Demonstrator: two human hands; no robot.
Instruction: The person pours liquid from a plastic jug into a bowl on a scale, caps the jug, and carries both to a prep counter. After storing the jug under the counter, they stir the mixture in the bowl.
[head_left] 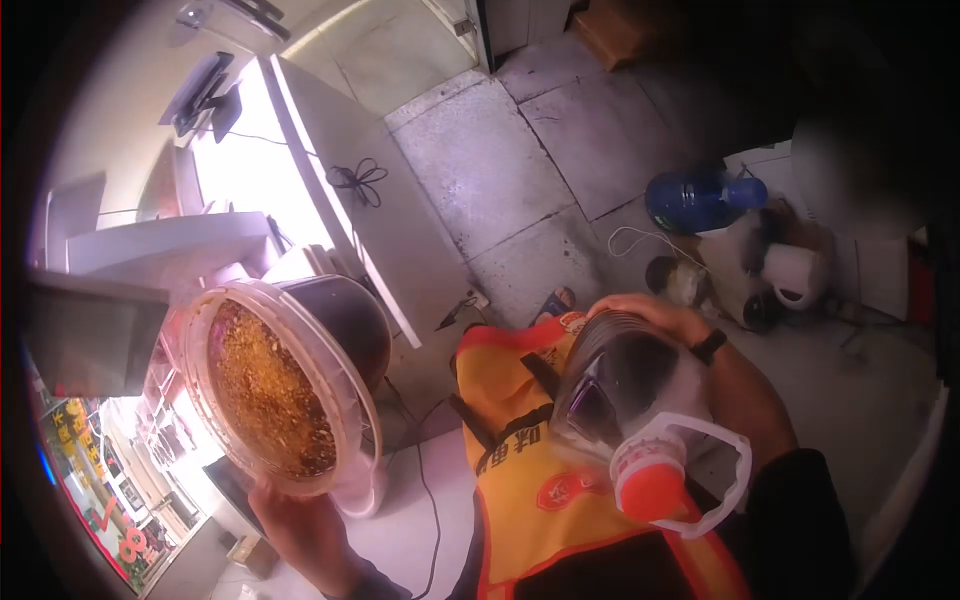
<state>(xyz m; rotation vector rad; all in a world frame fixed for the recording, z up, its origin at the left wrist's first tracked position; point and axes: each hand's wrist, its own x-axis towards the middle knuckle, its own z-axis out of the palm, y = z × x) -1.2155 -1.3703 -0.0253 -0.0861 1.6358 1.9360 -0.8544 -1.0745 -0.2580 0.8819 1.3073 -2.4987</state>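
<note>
My left hand (300, 530) is closed on the lower rim of a clear plastic tub (365, 420). A coarse, golden-brown crumbly food (265, 390) with reddish bits fills the tub's mouth. On the other side, my right hand (655, 312) wraps round the base end of a large clear plastic jug (640, 375). This jug has a red cap (652, 490) and a white loop handle (738, 465), and it lies tilted against my orange apron (535, 470), cap toward me. What the jug holds, if anything, I cannot make out.
Behind the tub stands a dark round container (350, 320). A bright white counter (245, 165) bears a small stand-mounted screen (203, 95). On the tiled floor (480, 150) are a blue water bottle (700, 203), a white jug (790, 275) and a brown box (615, 30). A dark cable (430, 490) trails nearby.
</note>
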